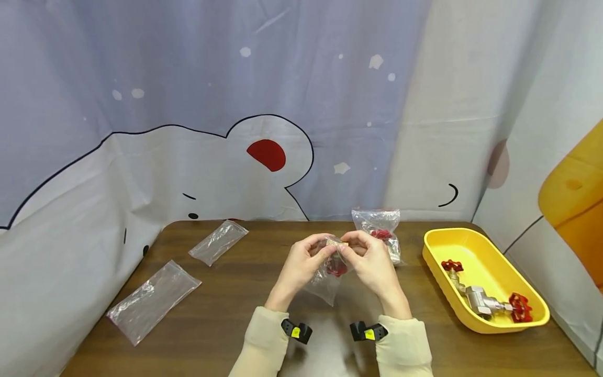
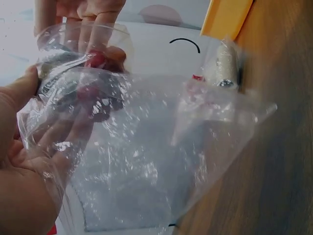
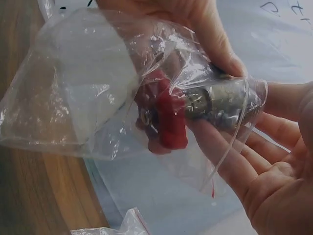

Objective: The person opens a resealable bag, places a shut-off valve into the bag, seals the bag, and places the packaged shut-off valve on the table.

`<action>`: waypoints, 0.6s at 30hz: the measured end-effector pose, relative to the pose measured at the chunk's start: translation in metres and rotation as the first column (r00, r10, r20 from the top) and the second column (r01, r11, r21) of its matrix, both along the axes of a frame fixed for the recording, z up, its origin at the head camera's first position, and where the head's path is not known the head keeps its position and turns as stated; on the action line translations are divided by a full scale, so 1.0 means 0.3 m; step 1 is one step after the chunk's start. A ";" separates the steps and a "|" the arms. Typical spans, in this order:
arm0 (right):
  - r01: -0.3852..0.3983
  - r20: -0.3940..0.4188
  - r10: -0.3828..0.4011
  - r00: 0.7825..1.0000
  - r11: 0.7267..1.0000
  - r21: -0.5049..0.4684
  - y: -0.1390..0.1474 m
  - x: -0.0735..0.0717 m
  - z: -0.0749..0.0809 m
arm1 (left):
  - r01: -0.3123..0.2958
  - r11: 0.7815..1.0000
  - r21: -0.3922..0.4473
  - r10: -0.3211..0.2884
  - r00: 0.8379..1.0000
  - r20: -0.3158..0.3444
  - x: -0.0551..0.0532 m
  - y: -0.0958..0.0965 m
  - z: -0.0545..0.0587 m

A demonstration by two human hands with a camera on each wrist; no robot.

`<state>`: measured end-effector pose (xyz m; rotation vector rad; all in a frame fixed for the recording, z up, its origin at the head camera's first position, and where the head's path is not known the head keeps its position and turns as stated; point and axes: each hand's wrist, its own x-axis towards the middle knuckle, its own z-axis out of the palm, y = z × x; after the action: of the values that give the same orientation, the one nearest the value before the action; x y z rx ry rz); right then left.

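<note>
Pinching a clear bag (image 1: 325, 287) above the worktop (image 1: 221, 319), with thumb and fingers curled on its upper end in both the left hand (image 1: 301, 261) and the right hand (image 1: 373, 262). Holding, within that film, a red-wheeled valve (image 3: 172, 117), metal end toward the zip seal (image 3: 240, 117), wheel toward the loose, slack part. Hard to judge through the glare whether parted or closed at the seal. Most at risk, probably, of a slip: with slick film between fingers and metal, could skid from the pinch and drop onto the worktop. Could also stretch or tear the film through a hard tug with the wheel turned crosswise. Best kept from knocking the bagged fitting (image 1: 380, 235) just beyond the right hand, by avoiding any sudden outward jerk.
</note>
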<state>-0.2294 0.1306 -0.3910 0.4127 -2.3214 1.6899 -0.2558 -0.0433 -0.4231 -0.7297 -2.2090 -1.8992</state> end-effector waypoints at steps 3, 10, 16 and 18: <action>-0.010 0.013 0.010 1.000 1.000 0.026 0.003 0.001 -0.002 | -0.023 0.999 -0.022 0.023 1.000 -0.002 0.002 0.000 0.000; 0.026 -0.035 -0.022 0.999 0.994 0.102 0.026 -0.001 -0.006 | -0.034 0.999 -0.041 0.037 0.998 0.051 0.018 -0.018 0.034; -0.013 -0.021 0.017 1.000 0.980 0.199 0.067 -0.015 -0.030 | -0.063 0.997 0.039 0.059 0.994 0.097 0.051 -0.048 0.097; -0.104 0.073 0.091 0.993 0.973 0.206 0.079 -0.020 -0.043 | -0.064 0.995 0.074 0.056 0.993 0.108 0.051 -0.052 0.099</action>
<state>-0.2355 0.1543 -0.4039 0.5284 -2.5766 1.5248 -0.2406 -0.0589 -0.3934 -0.5566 -2.1767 -2.0247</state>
